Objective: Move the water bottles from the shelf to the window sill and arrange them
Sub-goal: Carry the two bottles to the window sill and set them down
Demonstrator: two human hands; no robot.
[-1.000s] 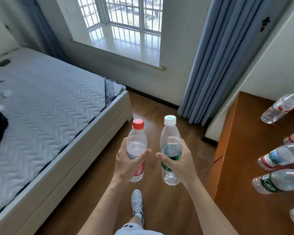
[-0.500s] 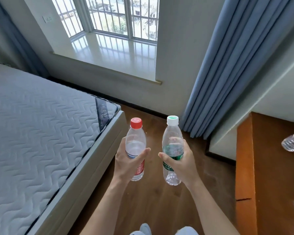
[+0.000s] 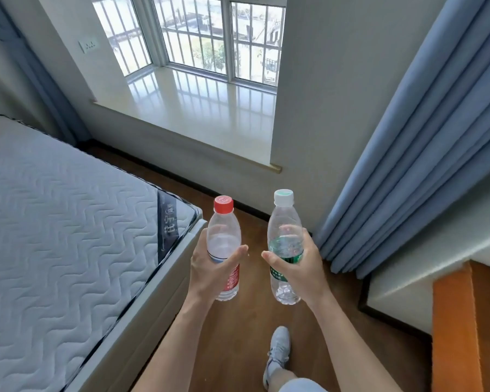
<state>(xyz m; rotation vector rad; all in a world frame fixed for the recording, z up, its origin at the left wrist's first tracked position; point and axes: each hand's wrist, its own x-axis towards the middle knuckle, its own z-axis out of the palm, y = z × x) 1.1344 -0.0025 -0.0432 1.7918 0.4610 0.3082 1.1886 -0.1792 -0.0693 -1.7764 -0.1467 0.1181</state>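
My left hand [image 3: 210,267] grips a clear water bottle with a red cap [image 3: 223,236] and red label, held upright. My right hand [image 3: 300,267] grips a second upright bottle with a pale green-white cap [image 3: 284,230] and green label. Both bottles hang side by side over the wooden floor, a little apart. The glossy cream window sill [image 3: 204,108] lies ahead and above them, bare, with barred windows behind it. Only the orange-brown corner of the wooden shelf [image 3: 464,321] shows at the lower right; no bottles on it are in view.
A bed with a white quilted mattress [image 3: 63,236] fills the left side. Blue curtains [image 3: 425,154] hang on the right beside the sill's wall. A strip of wooden floor [image 3: 238,349] runs between bed and shelf, with my shoe [image 3: 279,352] on it.
The view has advanced toward the window; the sill looks larger and closer. The shelf with its lying bottles has slid out at the right. Both hands keep the same grip.
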